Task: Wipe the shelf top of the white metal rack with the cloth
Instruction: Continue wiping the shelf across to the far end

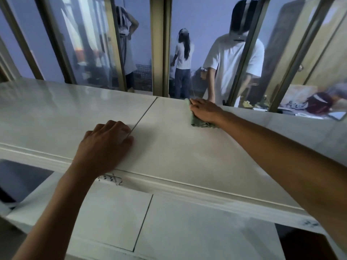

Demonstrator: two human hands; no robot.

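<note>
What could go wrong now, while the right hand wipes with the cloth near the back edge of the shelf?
1. The cloth lies under the right hand close to the shelf's back edge; a further push might drop it behind.
2. The left hand rests beside the seam, so that strip may stay unwiped.

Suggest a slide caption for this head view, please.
Right hand presses green cloth on white shelf top; left hand braces.

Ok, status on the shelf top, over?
Right hand pressing green cloth flat at far edge of shelf top. Left hand braced near the panel seam, no cloth. Nothing in the way.
</note>
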